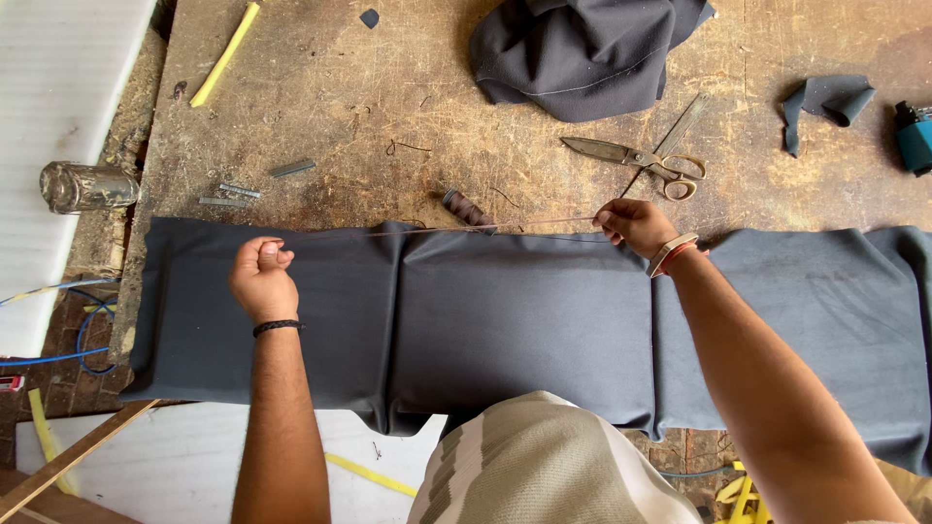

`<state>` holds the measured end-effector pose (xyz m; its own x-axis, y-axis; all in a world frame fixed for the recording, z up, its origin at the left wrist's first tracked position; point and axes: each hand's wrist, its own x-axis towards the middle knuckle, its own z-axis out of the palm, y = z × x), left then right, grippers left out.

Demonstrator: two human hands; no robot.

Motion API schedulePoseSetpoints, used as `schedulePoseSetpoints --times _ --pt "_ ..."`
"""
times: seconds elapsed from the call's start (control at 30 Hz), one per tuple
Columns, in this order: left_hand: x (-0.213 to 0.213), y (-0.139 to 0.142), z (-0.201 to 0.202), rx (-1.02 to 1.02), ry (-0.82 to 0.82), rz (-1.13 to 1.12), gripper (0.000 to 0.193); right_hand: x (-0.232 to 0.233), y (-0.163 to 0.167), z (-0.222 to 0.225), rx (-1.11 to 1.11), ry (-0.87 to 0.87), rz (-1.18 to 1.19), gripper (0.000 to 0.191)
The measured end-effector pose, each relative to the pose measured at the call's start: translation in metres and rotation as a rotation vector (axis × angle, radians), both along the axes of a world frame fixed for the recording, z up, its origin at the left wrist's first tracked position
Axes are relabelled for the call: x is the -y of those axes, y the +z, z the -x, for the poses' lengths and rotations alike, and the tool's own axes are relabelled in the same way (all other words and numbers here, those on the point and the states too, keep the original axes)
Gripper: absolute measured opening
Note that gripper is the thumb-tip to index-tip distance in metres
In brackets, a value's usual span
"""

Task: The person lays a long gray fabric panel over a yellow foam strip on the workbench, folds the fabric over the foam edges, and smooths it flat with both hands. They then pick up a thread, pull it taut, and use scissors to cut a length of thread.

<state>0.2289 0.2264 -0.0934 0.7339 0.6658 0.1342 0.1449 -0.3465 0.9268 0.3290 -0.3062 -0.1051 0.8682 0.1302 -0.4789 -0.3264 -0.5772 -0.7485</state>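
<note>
L hand (262, 279) and R hand (633, 225) each pinch an end of a thin thread (437, 229), stretched taut over dark grey fabric (505, 320) laid across the worn bench (388, 97). Thread spool (468, 210) sits just behind the thread, scissors (641, 155) near R hand, crumpled cloth (582, 49) further back

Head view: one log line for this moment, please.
left hand: pinches thread | right hand: pinches other end | thread: taut over grey fabric | spool, scissors: on workbench
</note>
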Motion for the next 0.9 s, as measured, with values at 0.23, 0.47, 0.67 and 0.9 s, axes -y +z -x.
schedulePoseSetpoints --times 0.23,0.47,0.67,0.9 --pt "-0.020 -0.035 0.018 -0.140 0.148 0.410 0.016 -0.029 -0.010 0.001 -0.014 -0.050 0.040 0.029" --pt "0.011 -0.033 0.031 -0.462 0.144 -1.264 0.071 -0.045 -0.017 0.018 0.063 0.036 0.157 0.022" --pt "0.235 -0.050 -0.026 -0.039 -0.909 0.058 0.039 -0.067 -0.015 0.032 0.144 0.186 0.186 0.021" --pt "0.311 -0.042 -0.039 -0.185 -0.748 -0.336 0.019 -0.051 -0.017 0.014 0.125 0.242 0.003 0.020"
